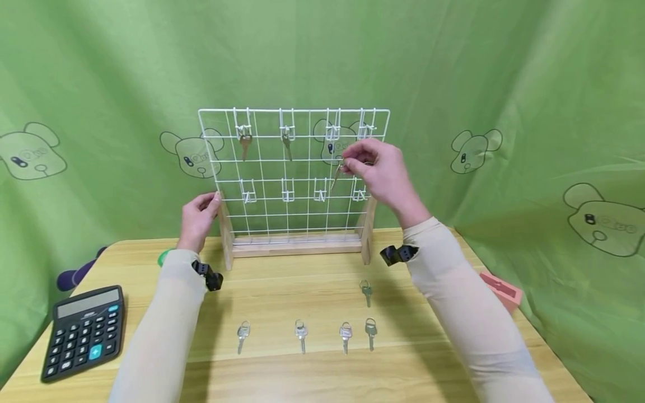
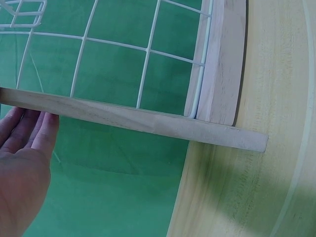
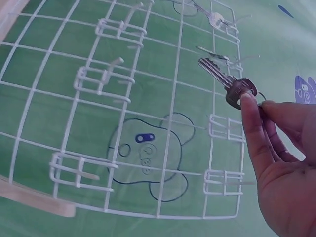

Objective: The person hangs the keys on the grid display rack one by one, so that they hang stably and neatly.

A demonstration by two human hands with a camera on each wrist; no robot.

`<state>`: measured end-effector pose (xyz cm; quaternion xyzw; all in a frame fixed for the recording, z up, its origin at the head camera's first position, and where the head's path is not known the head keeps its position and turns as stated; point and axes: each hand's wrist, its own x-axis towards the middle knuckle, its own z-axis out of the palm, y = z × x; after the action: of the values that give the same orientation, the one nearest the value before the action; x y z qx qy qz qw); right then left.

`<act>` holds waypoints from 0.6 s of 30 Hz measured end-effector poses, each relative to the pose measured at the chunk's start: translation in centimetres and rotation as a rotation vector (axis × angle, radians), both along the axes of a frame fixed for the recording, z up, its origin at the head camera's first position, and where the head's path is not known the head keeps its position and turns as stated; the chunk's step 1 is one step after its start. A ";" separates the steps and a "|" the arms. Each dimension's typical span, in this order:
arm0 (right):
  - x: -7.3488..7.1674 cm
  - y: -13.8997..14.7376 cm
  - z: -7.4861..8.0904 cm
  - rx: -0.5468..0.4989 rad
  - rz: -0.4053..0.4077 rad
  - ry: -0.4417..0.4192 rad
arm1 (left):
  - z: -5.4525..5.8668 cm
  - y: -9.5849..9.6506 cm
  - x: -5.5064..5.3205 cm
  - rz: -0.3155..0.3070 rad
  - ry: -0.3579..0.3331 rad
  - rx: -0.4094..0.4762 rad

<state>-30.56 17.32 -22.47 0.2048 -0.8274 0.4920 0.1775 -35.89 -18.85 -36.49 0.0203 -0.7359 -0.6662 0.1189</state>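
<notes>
A white wire grid rack (image 1: 268,160) with hooks in two rows stands on wooden legs. My left hand (image 1: 197,219) holds the rack's left wooden post (image 2: 133,120) near its upper end, fingertips against its outer edge. Between thumb and fingers of my right hand (image 1: 378,170), a key (image 3: 237,90) is pinched near its bow and ring, its blade pointing away from the hand. This key is in front of the grid, below the third upper hook (image 1: 332,132). One brownish key (image 1: 245,146) hangs from the first upper hook, another key (image 1: 287,146) from the second.
Several ringed keys lie on the wooden table (image 1: 272,380), among them a leftmost key (image 1: 243,332) and a rear key (image 1: 367,291). A black calculator (image 1: 84,330) lies at left, a pink block (image 1: 503,290) at right. Green cloth (image 1: 428,67) surrounds the table.
</notes>
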 end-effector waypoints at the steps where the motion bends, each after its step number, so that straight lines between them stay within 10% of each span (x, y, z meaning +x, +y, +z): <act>1: -0.1 0.0 0.2 -0.017 -0.001 0.003 | 0.0 0.0 0.0 0.002 -0.002 -0.001; 18: -1.0 -1.4 3.1 -0.127 -0.034 0.062 | -0.3 0.0 -0.1 0.008 0.009 -0.010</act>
<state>-31.54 15.92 -19.38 0.1942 -0.7920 0.5338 0.2237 -36.03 -18.90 -36.81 0.0197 -0.7386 -0.6622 0.1252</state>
